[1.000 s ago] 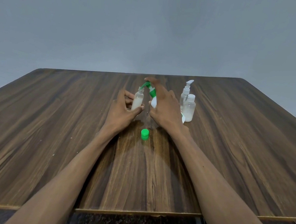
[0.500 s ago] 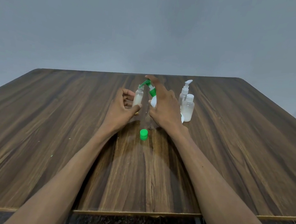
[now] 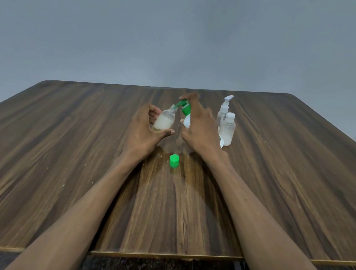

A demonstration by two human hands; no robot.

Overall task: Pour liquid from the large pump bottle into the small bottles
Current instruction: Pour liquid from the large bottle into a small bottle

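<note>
My left hand (image 3: 144, 130) grips a small clear bottle (image 3: 164, 121) that is partly filled with whitish liquid and tilts its open neck to the right. The green pump spout of the large white pump bottle (image 3: 186, 115) meets that neck. My right hand (image 3: 200, 126) wraps over the pump bottle from the right, with the index finger on top of the green pump head; most of the bottle's body is hidden behind the hand. A green cap (image 3: 174, 160) stands on the wooden table (image 3: 57, 153) just in front of both hands.
Right of my right hand stand two more small clear bottles: one with a white pump top (image 3: 223, 111) and a capped one (image 3: 228, 130) in front of it. The table's near edge runs across the bottom; dark floor lies below it.
My left hand has lifted the small bottle a little and tilted it toward the pump spout. My right hand stays on the pump bottle.
</note>
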